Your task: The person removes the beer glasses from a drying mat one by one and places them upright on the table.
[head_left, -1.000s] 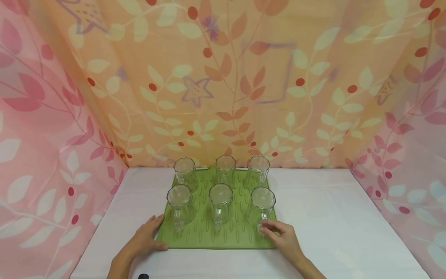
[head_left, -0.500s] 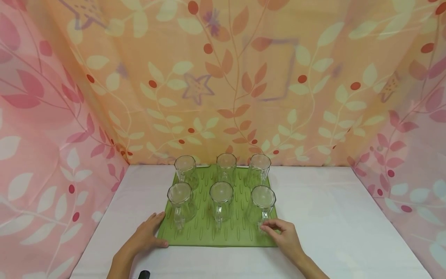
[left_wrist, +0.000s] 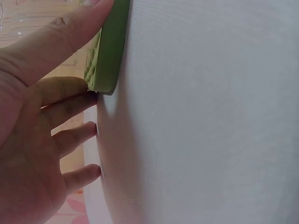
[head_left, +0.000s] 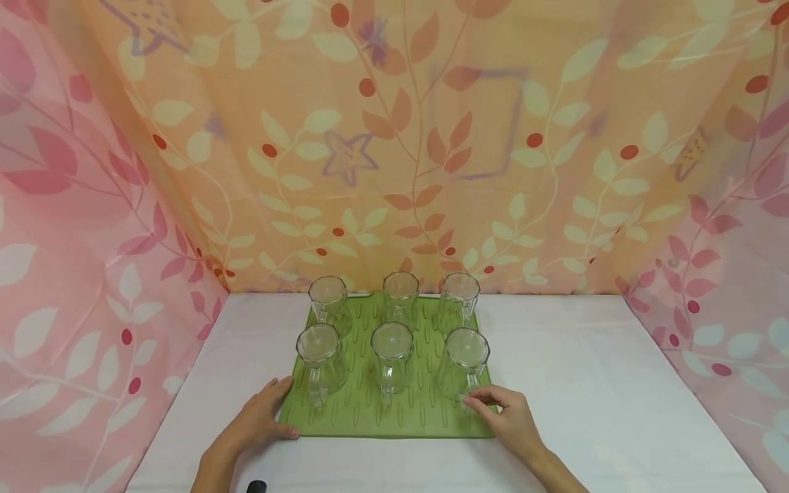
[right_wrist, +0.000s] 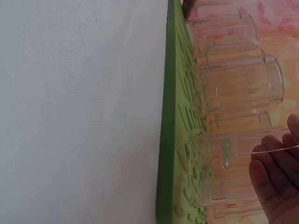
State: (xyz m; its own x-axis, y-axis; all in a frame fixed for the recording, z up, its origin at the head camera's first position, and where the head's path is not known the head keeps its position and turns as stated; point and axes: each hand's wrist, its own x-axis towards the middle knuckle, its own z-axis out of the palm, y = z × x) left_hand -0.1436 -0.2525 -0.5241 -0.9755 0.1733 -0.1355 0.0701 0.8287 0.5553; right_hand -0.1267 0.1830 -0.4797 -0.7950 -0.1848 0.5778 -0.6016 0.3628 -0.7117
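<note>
Several clear glass mugs stand in two rows on a green ridged mat (head_left: 360, 418). My right hand (head_left: 511, 418) pinches the handle of the front right mug (head_left: 459, 370) between thumb and fingertips in the head view. That hand (right_wrist: 278, 172) shows only partly at the right edge of the right wrist view. My left hand (head_left: 255, 418) lies at the mat's front left corner, with the thumb on its front edge. In the left wrist view, the left hand (left_wrist: 42, 126) has its fingers spread, their tips touching the tablecloth and the mat's corner (left_wrist: 110, 60).
The front middle mug (head_left: 392, 363) and front left mug (head_left: 322, 359) have their handles toward me. Three more mugs stand behind, near the orange patterned curtain (head_left: 394, 171). White cloth (head_left: 573, 397) covers the table. A black object (head_left: 256, 487) shows at the bottom edge.
The front right mug and its handle have shifted slightly to the right, together with my right hand. My left hand stays at the mat's corner.
</note>
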